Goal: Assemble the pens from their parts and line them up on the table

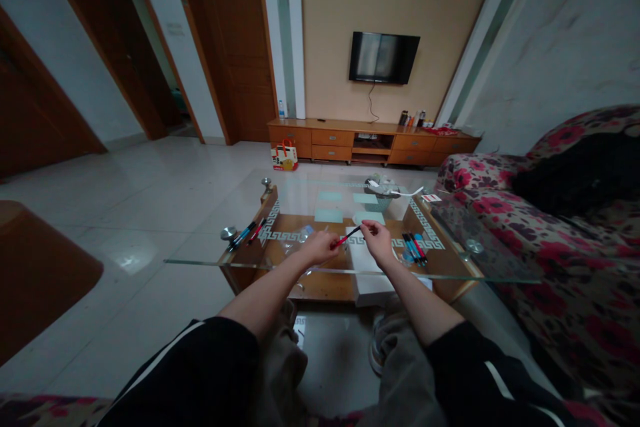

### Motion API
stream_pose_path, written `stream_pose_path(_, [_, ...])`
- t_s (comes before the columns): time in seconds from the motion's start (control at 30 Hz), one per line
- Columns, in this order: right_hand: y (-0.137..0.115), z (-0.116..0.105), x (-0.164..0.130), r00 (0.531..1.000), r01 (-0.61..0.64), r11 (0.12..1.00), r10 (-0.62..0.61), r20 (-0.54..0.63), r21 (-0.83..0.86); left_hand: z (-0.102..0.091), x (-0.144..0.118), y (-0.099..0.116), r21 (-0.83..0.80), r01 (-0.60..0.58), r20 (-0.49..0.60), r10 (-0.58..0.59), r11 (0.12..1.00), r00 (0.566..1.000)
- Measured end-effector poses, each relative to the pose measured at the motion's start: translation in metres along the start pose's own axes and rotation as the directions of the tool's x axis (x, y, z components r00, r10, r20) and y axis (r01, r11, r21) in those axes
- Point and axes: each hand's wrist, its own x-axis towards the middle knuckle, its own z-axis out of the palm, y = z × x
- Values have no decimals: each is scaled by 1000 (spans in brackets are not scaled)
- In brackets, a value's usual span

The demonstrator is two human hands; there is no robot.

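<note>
While both hands meet over the glass desk [200, 260], they hold one red and black pen [349, 236] between them
Left hand [320, 248] is clenched on the pen's red end, and right hand [377, 240] pinches the black end with its fingertips; the pen lies tilted, red end low toward the left, black end high toward the right, above the middle of the desk. A white box [367, 273] sits just under the right hand, seen through or on the glass; which, cannot be told. Three pens [249, 233] lie on the left part of the desk, well apart from the hands, and a second group of pens [414, 248] lies near the right hand. A floral sofa [550, 240] stands beside the desk on the right
</note>
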Motion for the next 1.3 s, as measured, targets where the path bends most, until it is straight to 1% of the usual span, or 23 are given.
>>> stream_pose_path(0.27, [-4, 2, -2, 998, -36, 998, 33, 46, 55, 3, 2, -1, -22, -9, -10, 9, 1000, 1000])
stream_pose_path(0.5, [-4, 7, -5, 994, -46, 996, 38, 102, 83, 3, 2, -1, -42, -26, -18, 25, 999, 1000])
stream_pose_path(0.77, [-12, 8, -9, 984, -125, 980, 102, 145, 157, 3, 1, 0, -74, -42, -47, 38, 996, 998])
stream_pose_path(0.93, [-17, 8, -11, 970, -193, 968, 164, 182, 157, 0, 1, 0, -112, -58, -90, 48, 992, 995])
stream_pose_path(1.1, [-19, 9, -15, 945, -215, 962, 162, 283, 168, 2, 2, -1, -255, -135, -166, 94, 957, 982])
stream_pose_path(1.2, [-20, 11, -18, 928, -211, 963, 144, 342, 166, 2, 2, 1, -272, -179, -180, 133, 945, 975])
stream_pose_path(1.3, [-23, 13, -20, 917, -203, 965, 129, 378, 163, 0, 2, 5, -260, -191, -180, 147, 946, 973])
